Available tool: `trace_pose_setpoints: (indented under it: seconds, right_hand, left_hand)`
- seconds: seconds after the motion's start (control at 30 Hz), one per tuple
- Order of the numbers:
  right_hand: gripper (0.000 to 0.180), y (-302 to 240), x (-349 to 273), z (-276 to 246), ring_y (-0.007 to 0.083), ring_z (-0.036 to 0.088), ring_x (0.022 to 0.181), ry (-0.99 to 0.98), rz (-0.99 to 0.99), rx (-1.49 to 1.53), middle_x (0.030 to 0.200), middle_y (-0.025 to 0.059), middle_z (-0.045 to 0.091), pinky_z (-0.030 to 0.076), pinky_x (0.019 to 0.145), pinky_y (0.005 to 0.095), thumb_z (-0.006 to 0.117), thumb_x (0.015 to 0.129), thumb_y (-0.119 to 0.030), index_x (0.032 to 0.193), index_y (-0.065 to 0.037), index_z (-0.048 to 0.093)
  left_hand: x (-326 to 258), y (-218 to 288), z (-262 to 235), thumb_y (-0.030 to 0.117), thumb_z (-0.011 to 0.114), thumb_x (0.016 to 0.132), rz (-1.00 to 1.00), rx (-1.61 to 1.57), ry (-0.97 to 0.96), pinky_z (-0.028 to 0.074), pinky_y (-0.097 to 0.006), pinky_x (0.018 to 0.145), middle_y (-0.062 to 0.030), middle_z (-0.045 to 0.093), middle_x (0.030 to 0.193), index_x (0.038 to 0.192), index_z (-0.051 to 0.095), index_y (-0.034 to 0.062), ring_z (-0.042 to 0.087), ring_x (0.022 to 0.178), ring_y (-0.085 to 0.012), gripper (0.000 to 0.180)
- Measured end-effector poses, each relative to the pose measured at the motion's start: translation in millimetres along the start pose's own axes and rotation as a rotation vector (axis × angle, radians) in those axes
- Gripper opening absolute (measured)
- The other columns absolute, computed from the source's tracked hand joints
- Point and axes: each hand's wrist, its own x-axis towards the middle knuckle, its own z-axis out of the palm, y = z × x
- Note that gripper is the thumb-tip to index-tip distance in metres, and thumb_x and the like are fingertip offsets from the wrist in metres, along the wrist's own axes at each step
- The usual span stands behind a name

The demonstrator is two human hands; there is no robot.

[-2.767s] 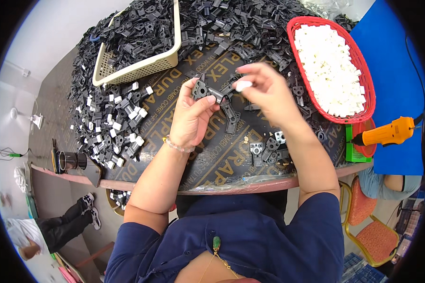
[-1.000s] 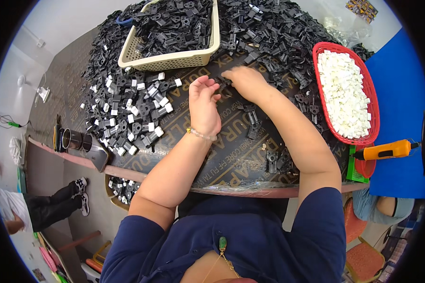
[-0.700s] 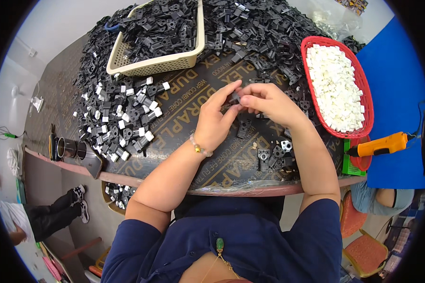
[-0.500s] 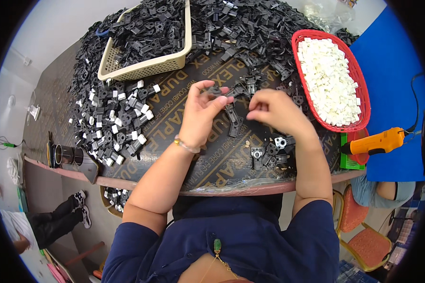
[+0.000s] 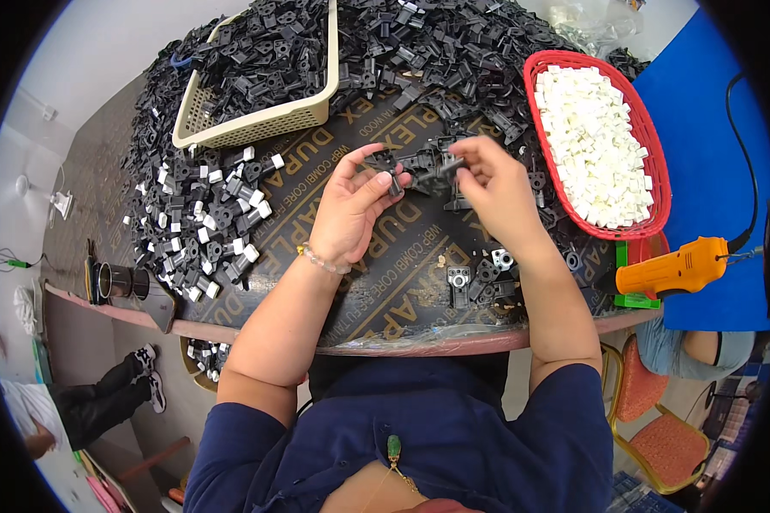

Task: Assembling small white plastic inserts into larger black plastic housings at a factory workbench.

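My left hand (image 5: 344,212) pinches a small black plastic fitting (image 5: 393,164) between thumb and fingers. To its right, my right hand (image 5: 502,192) grips a second black plastic piece (image 5: 441,173) by its right end; this piece is blurred. The two pieces are close together; I cannot tell whether they touch. More loose black fittings (image 5: 419,160) lie on the table just behind both hands. A small group of black fittings (image 5: 485,282) sits near the table's front edge, left of my right forearm.
A cream basket (image 5: 257,126) of black parts stands amid a large heap (image 5: 428,51). Black pieces with white caps (image 5: 201,222) lie at left. A red basket (image 5: 535,103) holds white pieces (image 5: 595,150). An orange corded tool (image 5: 676,267) rests at right on the table (image 5: 364,308).
The black piece that lay on the table between my hands is gone from there. My right hand, with no visible piece before, has moved up and left and now holds one.
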Motion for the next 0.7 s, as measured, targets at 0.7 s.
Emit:
trace_pose_setpoints:
  seconds: [0.7]
  right_hand:
    - [0.043,-10,-8,8,0.0068,0.060,0.072,-0.032,-0.249,0.039,0.079,0.0006,0.066,0.047,0.071,0.0236,0.076,0.077,-0.004,0.117,-0.005,0.061]
  left_hand:
    - [-3,2,1,0.015,0.059,0.101,-0.191,-0.178,-0.172,0.058,-0.034,0.089,-0.0114,0.065,0.120,0.129,0.055,0.0092,0.065,0.109,-0.0200,0.029]
